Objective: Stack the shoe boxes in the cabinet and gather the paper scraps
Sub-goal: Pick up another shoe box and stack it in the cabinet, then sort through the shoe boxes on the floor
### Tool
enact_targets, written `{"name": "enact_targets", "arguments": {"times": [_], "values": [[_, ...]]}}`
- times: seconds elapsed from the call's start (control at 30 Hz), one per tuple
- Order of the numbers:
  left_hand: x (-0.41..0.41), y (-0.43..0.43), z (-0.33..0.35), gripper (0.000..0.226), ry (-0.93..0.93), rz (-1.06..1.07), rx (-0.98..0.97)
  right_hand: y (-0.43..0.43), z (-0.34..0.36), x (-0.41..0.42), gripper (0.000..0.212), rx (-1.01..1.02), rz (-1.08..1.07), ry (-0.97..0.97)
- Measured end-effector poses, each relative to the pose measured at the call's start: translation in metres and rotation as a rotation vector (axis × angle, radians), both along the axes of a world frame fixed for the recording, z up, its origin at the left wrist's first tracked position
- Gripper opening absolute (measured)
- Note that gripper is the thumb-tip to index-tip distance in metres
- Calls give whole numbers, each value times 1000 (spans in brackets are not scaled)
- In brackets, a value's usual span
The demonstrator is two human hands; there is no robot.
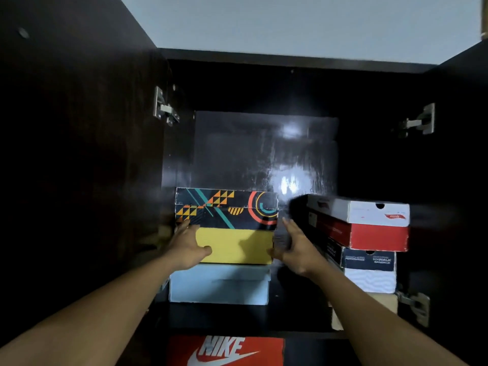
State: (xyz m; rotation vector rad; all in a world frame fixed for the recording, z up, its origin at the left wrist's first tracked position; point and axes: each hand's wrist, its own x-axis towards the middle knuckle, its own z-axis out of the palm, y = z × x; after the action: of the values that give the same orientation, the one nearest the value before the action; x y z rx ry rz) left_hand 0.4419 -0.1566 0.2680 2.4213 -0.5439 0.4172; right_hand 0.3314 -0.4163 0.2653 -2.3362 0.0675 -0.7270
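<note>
Between both hands [188,245] [294,249], yellow box [235,245] lies level, long axis left-right.

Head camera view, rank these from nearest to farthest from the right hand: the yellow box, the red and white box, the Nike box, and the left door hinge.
From the right hand:
1. Yellow box, just left of it, at the thumb.
2. Red and white box, to its right, top of the right stack.
3. Nike box, below, on the lower shelf.
4. Left door hinge, far up and left.

Both forearms bare, no sleeves, left hand [188,245] and right hand [295,250] ungloved.
</note>
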Motion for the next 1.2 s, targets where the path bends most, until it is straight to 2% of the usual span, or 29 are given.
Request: {"name": "enact_targets", "arguments": {"times": [0.33, 0.5, 0.57, 0.7, 0.97, 1.2], "values": [[-182, -14, 19, 80, -33, -248, -26, 10, 30, -207, 94, -17, -138, -1], [-265, -50, 19, 86, -14, -431, -37, 1, 33, -315, 98, -240, -285, 60], [-292, -74, 19, 82, -22, -502, -21, -8, 37, -356, 100, -266, -365, 99], [-344, -127, 19, 74, -46, -671, -29, -23, 42, -438, 95, -234, -516, 169], [-465, -229, 21, 84, -7, -1065, 49, -45, 30, -587, 95, -276, -875, 302], [-567, -301, -1, 83, 28, -1266, 101, -62, 0, -703, 93, -176, -1126, 379]]}}
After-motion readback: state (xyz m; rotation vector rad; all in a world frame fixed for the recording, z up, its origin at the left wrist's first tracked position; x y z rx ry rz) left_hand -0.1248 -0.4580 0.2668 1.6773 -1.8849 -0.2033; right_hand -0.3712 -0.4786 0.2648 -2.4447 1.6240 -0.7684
